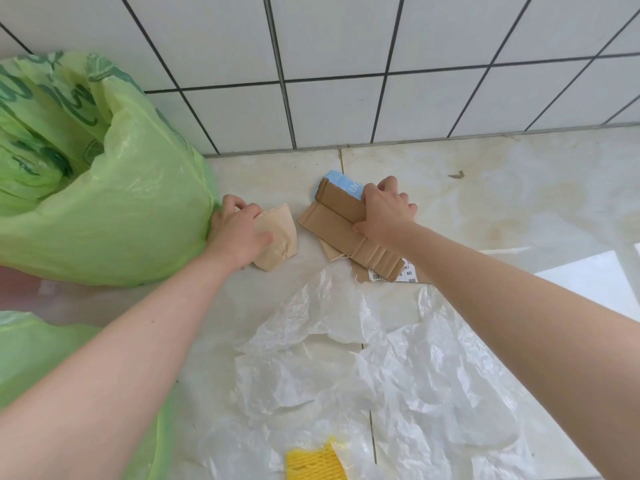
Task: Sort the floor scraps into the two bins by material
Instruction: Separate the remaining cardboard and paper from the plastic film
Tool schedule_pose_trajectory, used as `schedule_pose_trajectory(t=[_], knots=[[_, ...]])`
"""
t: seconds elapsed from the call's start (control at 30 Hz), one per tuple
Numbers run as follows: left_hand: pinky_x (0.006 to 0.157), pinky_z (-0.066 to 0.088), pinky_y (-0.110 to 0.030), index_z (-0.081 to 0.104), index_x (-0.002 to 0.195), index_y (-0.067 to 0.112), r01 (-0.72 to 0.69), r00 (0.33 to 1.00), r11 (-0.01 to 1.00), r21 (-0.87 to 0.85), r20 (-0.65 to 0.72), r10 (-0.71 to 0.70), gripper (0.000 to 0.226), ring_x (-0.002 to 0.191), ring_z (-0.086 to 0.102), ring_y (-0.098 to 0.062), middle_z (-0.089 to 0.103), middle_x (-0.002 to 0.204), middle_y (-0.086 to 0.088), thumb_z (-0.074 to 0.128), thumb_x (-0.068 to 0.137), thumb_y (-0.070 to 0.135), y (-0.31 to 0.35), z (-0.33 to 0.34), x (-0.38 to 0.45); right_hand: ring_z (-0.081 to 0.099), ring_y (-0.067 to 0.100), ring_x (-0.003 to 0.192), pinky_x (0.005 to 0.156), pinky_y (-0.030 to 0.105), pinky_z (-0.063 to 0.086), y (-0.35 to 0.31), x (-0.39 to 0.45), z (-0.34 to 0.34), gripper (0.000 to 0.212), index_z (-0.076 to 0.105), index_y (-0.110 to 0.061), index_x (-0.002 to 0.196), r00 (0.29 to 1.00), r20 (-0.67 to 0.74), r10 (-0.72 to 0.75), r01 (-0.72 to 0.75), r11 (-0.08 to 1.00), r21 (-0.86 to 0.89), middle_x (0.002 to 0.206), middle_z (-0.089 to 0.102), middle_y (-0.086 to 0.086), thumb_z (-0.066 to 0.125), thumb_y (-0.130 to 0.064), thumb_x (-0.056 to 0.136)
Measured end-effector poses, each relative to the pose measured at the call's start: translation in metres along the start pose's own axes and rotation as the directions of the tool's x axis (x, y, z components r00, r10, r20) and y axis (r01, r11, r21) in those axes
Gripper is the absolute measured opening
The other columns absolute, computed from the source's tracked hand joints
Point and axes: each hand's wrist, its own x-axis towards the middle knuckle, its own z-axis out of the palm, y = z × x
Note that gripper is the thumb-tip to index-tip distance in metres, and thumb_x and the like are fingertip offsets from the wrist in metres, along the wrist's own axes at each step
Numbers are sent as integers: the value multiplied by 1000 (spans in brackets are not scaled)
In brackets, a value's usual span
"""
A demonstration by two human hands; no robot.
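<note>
Folded brown cardboard (334,221) lies on the floor near the wall, right of centre, w/ a blue-printed piece (341,183) poking out at its far end and a white barcode label (398,273) at its near end. Right hand (384,211) is clamped on the cardboard, fingers over the far edge, thumb on the near side. Just left, a crumpled tan paper piece (278,233) sits on the floor; left hand (239,230) presses on its left part, fingers curled, closed onto it. Touching that hand's far-left side is a green bin bag (121,202), mouth open. A 2nd green bag (41,355) shows at near left. Nearer, clear plastic film (398,368) spreads over the tile floor (485,188); yellow foam netting (315,460) at the near edge. White tiled wall (346,64) behind.
</note>
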Motion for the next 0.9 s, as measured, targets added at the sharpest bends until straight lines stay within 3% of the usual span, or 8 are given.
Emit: schedule_pose_trajectory(t=[0.13, 0.23, 0.33, 0.43, 0.63, 0.73, 0.8, 0.9], knots=[[93, 33, -33, 58, 117, 19, 100, 994, 994, -35, 38, -98, 44, 121, 40, -31, 49, 125, -13, 69, 77, 34, 0, 3, -1, 46, 29, 86, 78, 38, 30, -1, -7, 1, 34, 48, -15, 106, 988, -139, -73, 66, 996, -57, 118, 33, 10, 66, -11, 77], [83, 24, -34, 59, 97, 25, 128, 987, 992, -2, 94, -128, 28, 113, 48, -27, 62, 107, -7, 69, 74, 39, 5, 1, -3, 51, 29, 80, 84, 42, 33, -1, -13, -2, 31, 48, -17, 104, 978, -163, -128, 127, 992, -13, 113, 35, 9, 60, -5, 77], [79, 26, -33, 57, 81, 29, 186, 975, 981, -49, 131, -178, 25, 109, 46, -31, 54, 111, -9, 73, 68, 43, 2, 0, -6, 55, 31, 77, 83, 42, 32, 2, -20, -7, 29, 49, -20, 103, 970, -162, -182, 191, 981, 40, 107, 42, 6, 55, -3, 80], [88, 36, -30, 65, 81, 23, 236, 964, 968, -82, 145, -223, 29, 106, 46, -32, 40, 113, -11, 80, 65, 43, -1, -1, -11, 53, 30, 80, 76, 39, 31, 9, -25, -13, 25, 46, -19, 100, 960, -194, -204, 223, 971, 84, 98, 45, 3, 52, -3, 82], [85, 41, -29, 67, 81, 9, 231, 972, 966, -118, 76, -223, 38, 96, 46, -26, 39, 99, -11, 83, 63, 38, -4, -1, -21, 48, 28, 86, 76, 38, 44, 37, -27, -36, 27, 47, -11, 107, 974, -225, -15, 102, 921, 377, 96, 50, 3, 53, -7, 82], [72, 42, -31, 68, 76, 4, 222, 974, 951, -213, 95, -206, 35, 85, 53, -26, 59, 80, -12, 84, 63, 33, -7, -1, -24, 46, 25, 85, 71, 30, 36, 60, -31, -46, 29, 48, -7, 111, 966, -240, 97, 27, 884, 467, 96, 50, 2, 57, -10, 84], [59, 37, -29, 67, 78, 1, 225, 973, 907, -356, 126, -192, 26, 68, 52, -23, 57, 67, -6, 83, 68, 19, -6, -3, -29, 47, 24, 87, 71, 30, 36, 75, -36, -49, 30, 48, -6, 111, 958, -243, 152, -7, 861, 509, 98, 50, 2, 59, -11, 84], [53, 32, -28, 66, 78, 4, 200, 980, 872, -448, 109, -169, 17, 62, 47, -20, 53, 63, -3, 80, 71, 10, -6, -9, -35, 50, 26, 88, 72, 34, 42, 92, -45, -50, 30, 47, -7, 111, 953, -213, 214, -56, 819, 571, 98, 50, 2, 60, -10, 84]])
